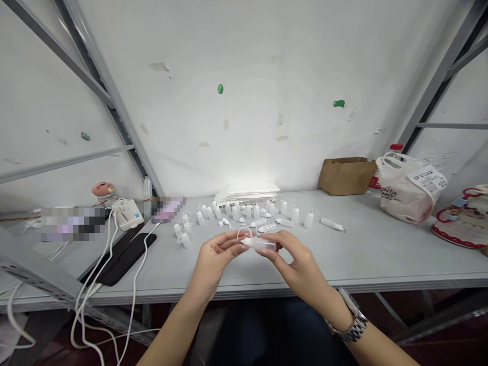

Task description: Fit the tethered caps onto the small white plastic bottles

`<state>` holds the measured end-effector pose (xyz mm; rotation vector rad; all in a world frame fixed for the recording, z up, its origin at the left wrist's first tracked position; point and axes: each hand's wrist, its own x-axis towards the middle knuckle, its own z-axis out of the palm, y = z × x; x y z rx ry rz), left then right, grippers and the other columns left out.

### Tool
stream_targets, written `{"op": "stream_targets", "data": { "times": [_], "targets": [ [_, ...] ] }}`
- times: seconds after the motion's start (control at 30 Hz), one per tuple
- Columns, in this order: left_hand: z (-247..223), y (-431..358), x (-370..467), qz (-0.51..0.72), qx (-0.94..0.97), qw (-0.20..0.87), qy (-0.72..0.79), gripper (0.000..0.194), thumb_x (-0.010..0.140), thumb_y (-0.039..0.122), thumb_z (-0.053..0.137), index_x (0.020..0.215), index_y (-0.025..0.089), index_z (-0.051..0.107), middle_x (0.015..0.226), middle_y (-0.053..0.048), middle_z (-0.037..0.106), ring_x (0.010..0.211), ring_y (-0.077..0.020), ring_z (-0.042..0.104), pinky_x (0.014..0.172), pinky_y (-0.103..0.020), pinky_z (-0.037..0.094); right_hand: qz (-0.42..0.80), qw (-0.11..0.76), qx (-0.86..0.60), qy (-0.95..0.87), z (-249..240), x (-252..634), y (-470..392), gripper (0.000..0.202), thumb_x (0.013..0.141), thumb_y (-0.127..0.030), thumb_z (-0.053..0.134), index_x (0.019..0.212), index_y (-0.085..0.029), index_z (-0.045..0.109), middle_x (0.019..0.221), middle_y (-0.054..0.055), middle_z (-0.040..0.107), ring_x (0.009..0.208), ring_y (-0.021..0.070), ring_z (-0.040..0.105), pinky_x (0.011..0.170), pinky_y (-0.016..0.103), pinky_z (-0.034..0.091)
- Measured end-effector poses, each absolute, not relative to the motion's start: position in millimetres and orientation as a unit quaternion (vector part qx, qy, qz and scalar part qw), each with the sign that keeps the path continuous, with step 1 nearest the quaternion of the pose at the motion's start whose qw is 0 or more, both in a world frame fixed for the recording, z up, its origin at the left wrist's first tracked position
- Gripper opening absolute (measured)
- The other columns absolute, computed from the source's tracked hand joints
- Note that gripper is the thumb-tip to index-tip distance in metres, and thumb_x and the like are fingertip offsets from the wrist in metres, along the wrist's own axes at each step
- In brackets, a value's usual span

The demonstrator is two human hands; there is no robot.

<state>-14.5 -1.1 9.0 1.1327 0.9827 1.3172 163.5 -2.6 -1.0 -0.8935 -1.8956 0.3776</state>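
Note:
Between my two hands a small translucent squeeze bottle (263,244) lies sideways above the table's front part. My right hand (295,256) grips its base end between thumb and fingers. At the nozzle end, my left hand (220,252) pinches with thumb and fingertips; a thin looped cap strap shows just above them. Behind the hands, several similar bottles stand upright in a loose group, among them one bottle (308,219) at the right. Others lie on their sides, such as a bottle (333,224) farther right.
A stack of white sheets (247,193) rests against the wall. At right are a brown paper bag (346,176), a white plastic bag (406,190) and a red-trimmed bag (463,218). At left lie a black pouch (124,259), a power strip (128,214) and white cables (110,239).

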Motion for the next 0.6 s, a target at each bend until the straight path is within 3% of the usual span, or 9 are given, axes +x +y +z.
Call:
{"op": "stream_targets", "data": {
  "times": [0.13,0.3,0.4,0.6],
  "targets": [
    [-0.8,-1.5,-4.7,0.576,0.502,0.453,0.459,0.024,0.062,0.026,0.074,0.083,0.018,0.069,0.093,-0.005,0.073,0.096,-0.024,0.064,0.088,-0.035,0.05,0.093,0.445,-0.37,-0.81,-9.5,158.3,-0.5,0.023,0.087,-0.026,0.052,0.11,-0.021,0.054,0.094,0.006,0.062,0.088,0.0198,0.056,0.079,0.037,0.047],
    [-12.2,8.3,-5.3,0.541,0.567,0.385,0.488,0.033,0.07,0.035,0.066,0.101,0.022,0.065,0.113,-0.005,0.066,0.112,-0.0234,0.055,0.098,-0.037,0.042,-0.009,0.435,-0.398,-0.807,-19.7,170.9,26.8,0.021,0.086,-0.031,0.053,0.099,-0.018,0.062,0.095,0.011,0.058,0.09,0.0226,0.054,0.078,0.038,0.046],
    [-13.9,18.5,-15.3,0.524,0.566,0.361,0.524,0.037,0.073,0.04,0.062,0.105,0.022,0.063,0.118,-0.007,0.063,0.115,-0.0243,0.053,0.099,-0.038,0.039,-0.104,0.448,-0.55,-0.697,-17.3,206.9,53.2,0.032,0.083,-0.042,0.052,0.088,-0.014,0.067,0.077,0.01,0.053,0.077,0.0241,0.052,0.071,0.04,0.043],
    [-9.4,24.8,-28.7,0.522,0.573,0.331,0.538,0.037,0.075,0.043,0.058,0.104,0.02,0.063,0.117,-0.007,0.063,0.111,-0.0234,0.055,0.097,-0.036,0.039,0.013,0.27,-0.779,-0.566,-12.5,286.9,83.9,0.037,0.082,-0.048,0.044,0.096,-0.016,0.058,0.078,0.008,0.063,0.074,0.0235,0.058,0.07,0.035,0.036]
  ]
}}
